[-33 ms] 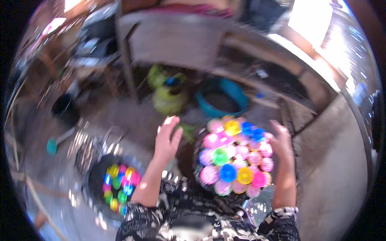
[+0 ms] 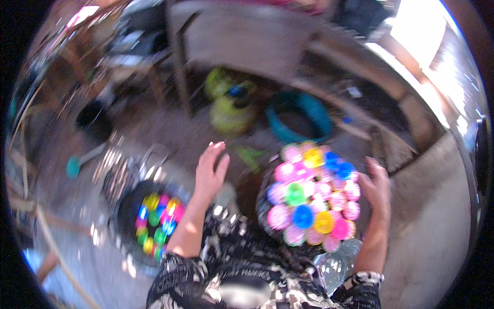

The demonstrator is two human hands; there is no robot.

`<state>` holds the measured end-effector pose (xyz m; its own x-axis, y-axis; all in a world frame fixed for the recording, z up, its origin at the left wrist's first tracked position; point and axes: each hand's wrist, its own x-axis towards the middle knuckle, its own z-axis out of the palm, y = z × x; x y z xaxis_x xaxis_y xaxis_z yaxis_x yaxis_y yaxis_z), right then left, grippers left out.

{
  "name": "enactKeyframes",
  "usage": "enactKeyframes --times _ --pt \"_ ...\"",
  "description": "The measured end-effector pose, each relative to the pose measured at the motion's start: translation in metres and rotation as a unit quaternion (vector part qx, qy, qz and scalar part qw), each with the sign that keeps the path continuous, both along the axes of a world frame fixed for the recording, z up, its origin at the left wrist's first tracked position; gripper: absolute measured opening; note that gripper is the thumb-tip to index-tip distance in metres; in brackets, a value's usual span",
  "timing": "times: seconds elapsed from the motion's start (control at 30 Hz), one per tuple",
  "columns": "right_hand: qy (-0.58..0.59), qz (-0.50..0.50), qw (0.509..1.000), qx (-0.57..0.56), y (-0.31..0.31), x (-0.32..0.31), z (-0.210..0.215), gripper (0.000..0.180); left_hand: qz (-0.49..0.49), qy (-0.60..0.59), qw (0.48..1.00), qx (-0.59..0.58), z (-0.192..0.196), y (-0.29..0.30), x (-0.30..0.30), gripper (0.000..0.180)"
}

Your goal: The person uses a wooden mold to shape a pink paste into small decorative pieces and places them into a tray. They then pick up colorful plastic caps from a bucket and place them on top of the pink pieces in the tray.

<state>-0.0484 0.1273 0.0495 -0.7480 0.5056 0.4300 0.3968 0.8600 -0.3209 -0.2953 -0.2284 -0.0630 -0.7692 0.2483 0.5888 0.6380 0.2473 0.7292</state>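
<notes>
Container [image 2: 263,206] of bright round pieces [image 2: 302,217] sits between left hand [image 2: 211,172] and right hand [image 2: 376,185], each grip wide.

The round pieces [image 2: 322,191] are pink, blue, yellow and green.

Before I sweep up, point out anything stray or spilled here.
A small blue object lies apart, right of the teal basin, away from the heaped colourful round pieces; it looks stray, though blur hides what it is. No clear spill shows.
</notes>
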Motion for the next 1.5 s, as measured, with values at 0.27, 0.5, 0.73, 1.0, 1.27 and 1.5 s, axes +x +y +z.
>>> enactKeyframes --times 0.27,0.5,0.73,1.0,1.27,1.5 --pt "0.025 -0.026 0.972 -0.234 0.031 0.139 -0.03 0.047 0.307 -0.41 0.78 -0.358 -0.234 -0.274 0.053 0.036" --pt "-0.027 -0.046 0.961 -0.271 -0.001 0.133 -0.019 0.044 0.121 -0.556 0.636 -0.521 -0.313 -0.259 0.109 0.091" --pt "-0.004 -0.053 0.971 -0.235 -0.058 0.096 0.012 0.042 0.014 -0.554 0.681 -0.479 -0.321 -0.283 0.1 0.071" --pt "0.028 0.12 0.963 -0.239 -0.093 0.045 0.042 0.041 -0.06 -0.483 0.861 0.148 -0.099 -0.187 0.018 0.061" --pt "-0.001 0.227 0.901 -0.369 -0.119 -0.048 0.029 0.045 -0.379 0.109 0.913 -0.105 0.1 0.08 0.08 0.08" --pt "-0.066 0.113 0.96 -0.248 -0.058 -0.029 -0.006 0.019 -0.45 0.106 0.881 -0.101 0.095 0.145 0.105 0.086"
